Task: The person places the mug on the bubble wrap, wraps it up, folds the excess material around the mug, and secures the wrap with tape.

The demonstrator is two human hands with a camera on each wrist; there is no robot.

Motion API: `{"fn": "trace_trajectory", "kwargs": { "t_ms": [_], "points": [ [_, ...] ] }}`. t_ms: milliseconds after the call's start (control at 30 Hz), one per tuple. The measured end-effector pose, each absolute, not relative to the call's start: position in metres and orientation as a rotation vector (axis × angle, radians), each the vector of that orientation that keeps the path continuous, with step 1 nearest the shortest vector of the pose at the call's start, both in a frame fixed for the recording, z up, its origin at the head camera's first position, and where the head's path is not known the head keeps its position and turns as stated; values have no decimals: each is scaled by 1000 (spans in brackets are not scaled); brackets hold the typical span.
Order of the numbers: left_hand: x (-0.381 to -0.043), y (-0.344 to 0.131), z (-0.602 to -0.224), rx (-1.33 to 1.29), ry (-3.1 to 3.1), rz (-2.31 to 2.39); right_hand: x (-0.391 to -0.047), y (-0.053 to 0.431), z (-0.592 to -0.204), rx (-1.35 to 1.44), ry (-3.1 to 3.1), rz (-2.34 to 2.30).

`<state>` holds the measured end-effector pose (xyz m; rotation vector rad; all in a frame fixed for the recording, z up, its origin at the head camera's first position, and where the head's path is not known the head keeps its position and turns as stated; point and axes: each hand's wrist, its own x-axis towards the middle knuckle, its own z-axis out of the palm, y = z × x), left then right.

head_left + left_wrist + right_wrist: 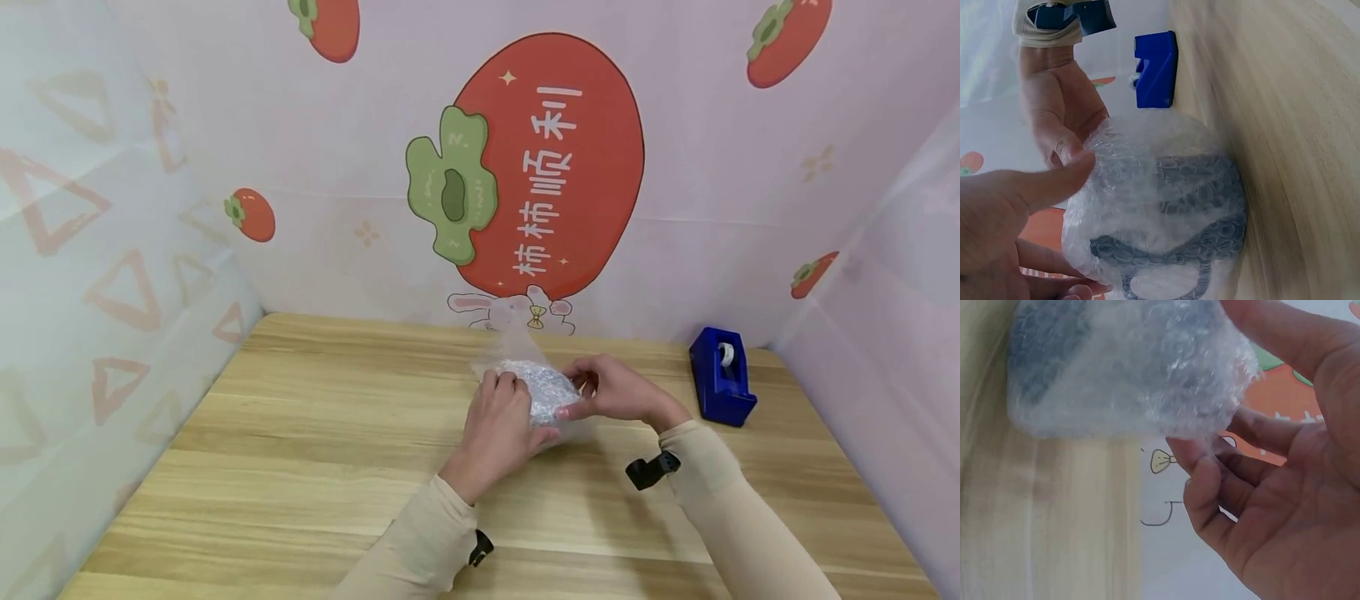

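Note:
A mug (1166, 250) with a dark pattern and a loop handle shows through layers of clear bubble wrap (549, 392) close over the table. My left hand (497, 427) holds the wrapped mug from the left, with curled fingers over its far side and the thumb on the near side. On the right side, my right hand (621, 390) grips the bundle between thumb and fingers. In the right wrist view the right fingers curl against the wrap's edge. A loose flap of bubble wrap sticks out beyond the bundle toward the wall.
A blue tape dispenser (722, 379) with a roll of tape stands at the back right of the wooden table (322, 450). Cloth walls with printed persimmons (570, 167) enclose the table at the back and both sides. Each wrist wears a small black camera.

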<state>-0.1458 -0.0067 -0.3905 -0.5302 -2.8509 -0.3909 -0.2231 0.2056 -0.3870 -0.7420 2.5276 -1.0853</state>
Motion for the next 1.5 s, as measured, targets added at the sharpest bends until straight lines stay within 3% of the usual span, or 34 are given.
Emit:
{"fn": "trace_trajectory", "kwargs": {
  "t_ms": [233,700,967,1500],
  "points": [
    [-146,-9,-392,-568,-2849,-351,-212,198,-386,-621,2574,-1098],
    [-152,-12,-393,-535,-2901,-392,-211,205,-376,-781,2521,-990],
    [-153,-16,-392,-543,-2931,-475,-208,205,-379,-685,2432,-1170],
    [-161,-33,-378,-793,-3002,-674,-197,207,-379,-851,2519,-1068]
  ]
}}
